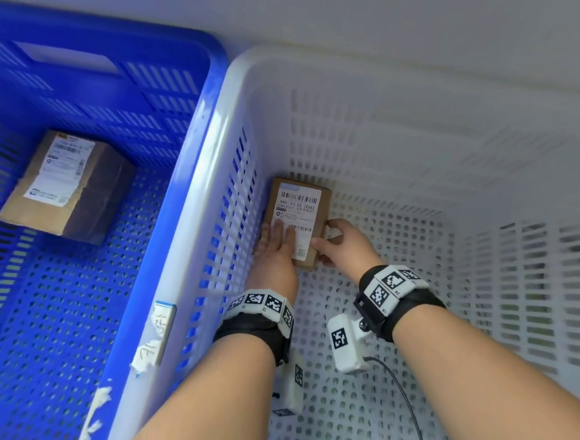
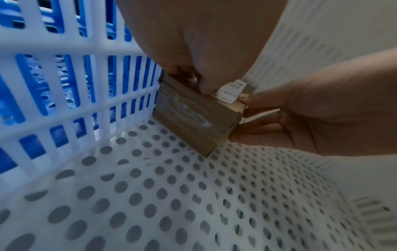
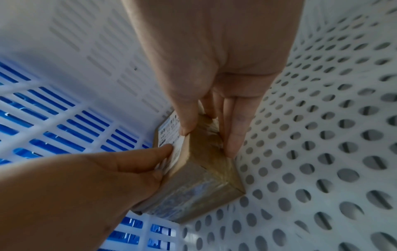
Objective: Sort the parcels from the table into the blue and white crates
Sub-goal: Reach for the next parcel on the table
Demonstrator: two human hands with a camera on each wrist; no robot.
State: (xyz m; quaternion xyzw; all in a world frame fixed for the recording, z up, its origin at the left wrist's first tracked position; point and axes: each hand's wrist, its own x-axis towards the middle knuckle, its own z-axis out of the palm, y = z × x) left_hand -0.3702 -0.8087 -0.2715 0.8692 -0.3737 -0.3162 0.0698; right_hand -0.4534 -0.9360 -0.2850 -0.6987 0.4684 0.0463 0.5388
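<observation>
A parcel is being set down on the floor of the white crate, tight against its left wall — the placing step of the sort. It is held by both hands: the left hand lies on the labelled top with fingers fairly straight and its thumb at the near edge, while the right hand pinches the right side between thumb and fingers. A second parcel already lies in the blue crate at left. Next, by judgement, both grips are to be released and the arms lifted clear of the walls — the table is out of view.
</observation>
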